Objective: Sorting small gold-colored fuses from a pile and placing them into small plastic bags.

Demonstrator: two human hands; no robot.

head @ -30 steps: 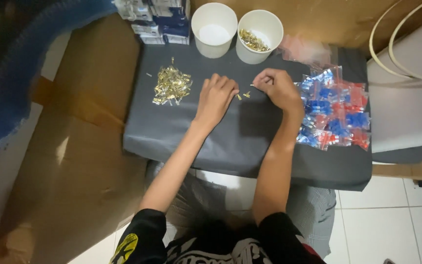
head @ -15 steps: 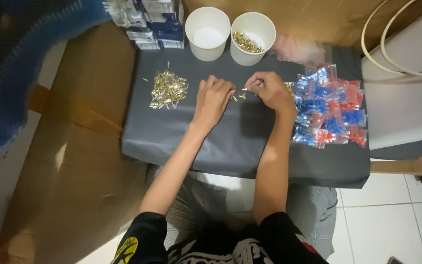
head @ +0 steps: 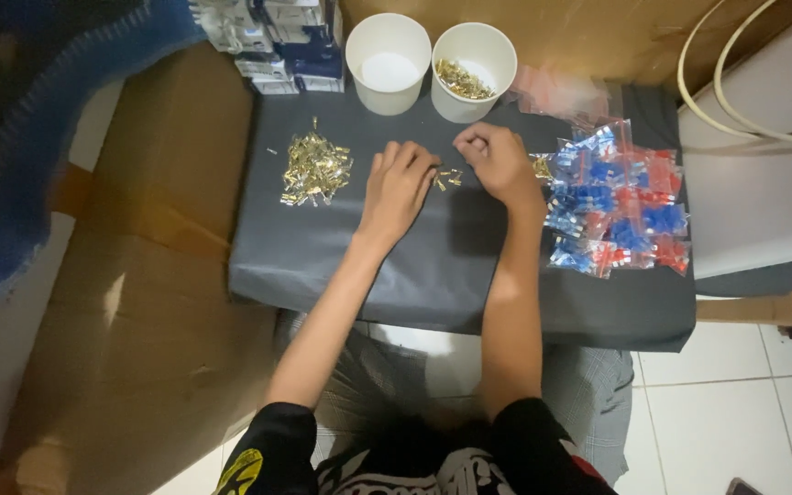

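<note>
Several tiny brass clips (head: 448, 177), likely light, stiff and slippery, lie on the tabletop (head: 433, 257) between the flat, open left hand (head: 398, 183) and the loosely curled right hand (head: 497, 160), best pinched sideways.

Both hands (head: 446, 174) over brass terminals (head: 449, 178), dark board (head: 433, 266).

Single head view, looking steeply down from above seated person, moderately near dark work surface (head: 469, 266).
</note>
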